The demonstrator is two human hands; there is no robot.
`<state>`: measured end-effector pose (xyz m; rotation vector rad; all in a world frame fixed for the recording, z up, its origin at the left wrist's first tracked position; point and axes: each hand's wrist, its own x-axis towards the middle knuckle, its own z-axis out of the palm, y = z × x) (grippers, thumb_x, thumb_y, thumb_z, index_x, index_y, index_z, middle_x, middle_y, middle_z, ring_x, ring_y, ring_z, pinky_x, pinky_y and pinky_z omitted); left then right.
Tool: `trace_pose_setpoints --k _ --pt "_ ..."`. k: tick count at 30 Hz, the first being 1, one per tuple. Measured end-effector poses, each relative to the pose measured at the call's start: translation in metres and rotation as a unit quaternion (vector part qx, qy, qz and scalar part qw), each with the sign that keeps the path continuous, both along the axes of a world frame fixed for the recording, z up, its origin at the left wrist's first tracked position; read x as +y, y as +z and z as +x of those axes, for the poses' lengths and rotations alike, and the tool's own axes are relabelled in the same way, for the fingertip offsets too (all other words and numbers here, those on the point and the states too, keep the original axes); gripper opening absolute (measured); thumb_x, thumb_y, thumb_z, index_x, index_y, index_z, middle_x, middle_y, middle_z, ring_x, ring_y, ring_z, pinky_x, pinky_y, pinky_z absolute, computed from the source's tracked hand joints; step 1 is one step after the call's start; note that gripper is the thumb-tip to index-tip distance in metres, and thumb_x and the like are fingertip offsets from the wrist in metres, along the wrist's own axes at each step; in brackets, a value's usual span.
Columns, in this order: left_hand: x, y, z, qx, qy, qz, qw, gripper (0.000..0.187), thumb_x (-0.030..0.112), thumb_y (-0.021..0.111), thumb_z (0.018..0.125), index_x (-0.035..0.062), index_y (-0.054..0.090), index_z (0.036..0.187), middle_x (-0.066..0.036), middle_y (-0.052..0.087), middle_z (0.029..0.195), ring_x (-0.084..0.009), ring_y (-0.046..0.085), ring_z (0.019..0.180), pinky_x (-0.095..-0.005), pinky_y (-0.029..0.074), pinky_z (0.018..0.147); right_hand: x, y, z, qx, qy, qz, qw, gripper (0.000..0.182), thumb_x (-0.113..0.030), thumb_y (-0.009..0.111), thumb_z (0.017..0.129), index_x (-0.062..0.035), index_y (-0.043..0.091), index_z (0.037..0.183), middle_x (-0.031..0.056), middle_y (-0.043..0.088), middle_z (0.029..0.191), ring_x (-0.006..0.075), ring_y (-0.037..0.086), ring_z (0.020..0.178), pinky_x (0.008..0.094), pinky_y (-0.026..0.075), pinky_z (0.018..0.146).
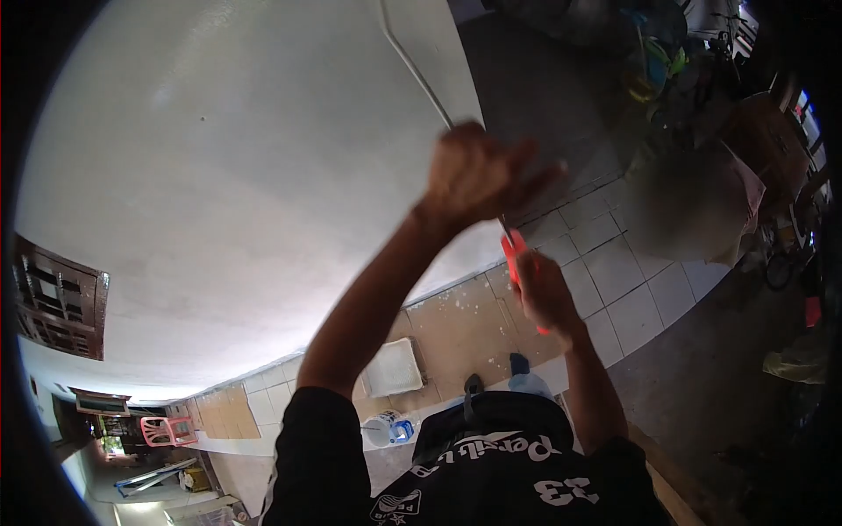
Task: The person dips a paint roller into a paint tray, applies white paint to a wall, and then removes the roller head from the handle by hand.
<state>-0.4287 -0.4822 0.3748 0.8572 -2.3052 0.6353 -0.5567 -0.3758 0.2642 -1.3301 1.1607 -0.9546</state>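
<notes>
Nearest the camera is the person's black shirt (491,473) with white letters and the number 33 on it. Two bare arms go out from it.

The right hand (545,294) is shut around a red tool (514,250). The tool looks like pliers or cutters, but it is too blurry to be sure. Its long side runs up and a little to the left from the right hand, toward the left hand. The tip of the red tool sits just under the left hand.

The left hand (478,175) is higher up and farther out than the right hand. It is curled almost into a fist. It is close to a thin white pipe or cord (412,66) that runs along the white wall (219,175), up and away from the left hand. It looks like the left hand may be holding the pipe, but the blur makes it hard to tell. So the left hand is the one nearer the pipe, and the right hand with the tool is just below it.

Past the hands there is a tiled floor (631,298). Near the left arm a white tray (393,368) and a white bucket (382,430) sit on the floor. Far off past the left arm is a pink chair (168,430). Past the right hand there is a dark pile of stuff (693,202).
</notes>
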Motion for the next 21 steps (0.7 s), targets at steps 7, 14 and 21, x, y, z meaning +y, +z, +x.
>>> trace_pose_setpoints --k 7,14,21 --pt "0.018 -0.105 0.005 -0.03 0.044 0.15 0.987 0.036 0.05 0.057 0.086 0.0157 0.06 0.075 -0.007 0.055 0.049 -0.0239 0.058 0.052 -0.0369 0.045 0.05 0.019 -0.107 0.003 0.062 0.037 0.006 0.997 0.055 -0.055 0.031 0.097 -0.006 0.055 0.087 0.0068 0.052 0.064 0.0202 0.052 0.058 0.0341 0.043 0.058" --pt "0.084 -0.284 -0.016 -0.015 -0.01 0.369 0.929 0.038 0.046 0.052 0.09 0.0138 0.062 0.071 -0.009 0.053 0.047 -0.03 0.057 0.05 -0.0415 0.045 0.055 0.117 -0.271 -0.019 0.097 0.003 0.001 0.995 0.065 -0.063 0.028 0.094 -0.0062 0.049 0.069 0.003 0.046 0.051 0.0155 0.05 0.045 0.0308 0.041 0.045" --pt "0.04 -0.219 0.008 -0.022 -0.033 0.222 0.974 0.032 0.041 0.06 0.087 0.0147 0.057 0.069 -0.002 0.05 0.043 -0.0221 0.053 0.042 -0.0333 0.042 0.048 0.06 -0.23 0.014 0.048 -0.025 -0.023 0.998 0.062 -0.059 0.028 0.095 -0.0051 0.052 0.076 0.0054 0.048 0.056 0.019 0.053 0.052 0.034 0.041 0.049"
